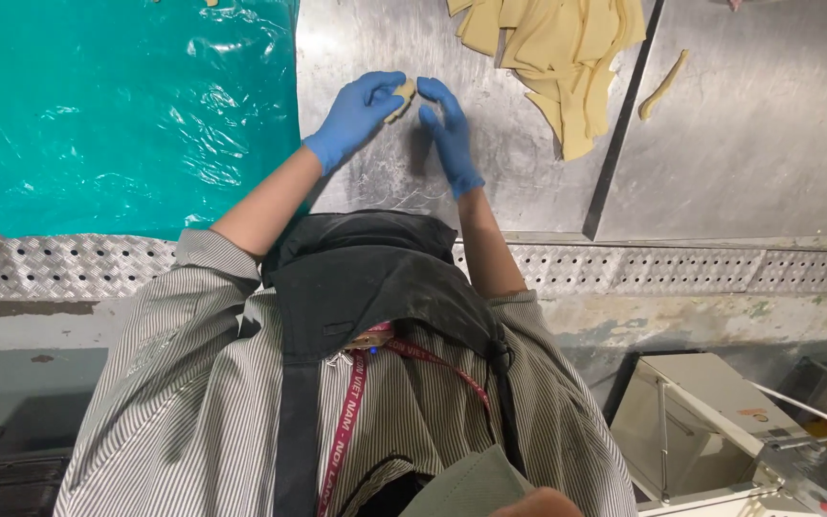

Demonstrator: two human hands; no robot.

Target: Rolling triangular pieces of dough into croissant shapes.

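Both my hands wear blue gloves and meet over a steel worktable (519, 163). My left hand (354, 117) and my right hand (450, 134) pinch a small pale piece of dough (401, 98) between their fingertips, held just above the table top. A pile of flat pale dough sheets (562, 53) lies a little to the right of my hands, at the far edge of the view.
A teal plastic sheet (117, 110) covers the table's left part. A thin dough strip (663, 84) lies on the right steel panel. A chequer-plate ledge (681, 270) runs along the table's front. A beige machine (720, 431) stands at lower right.
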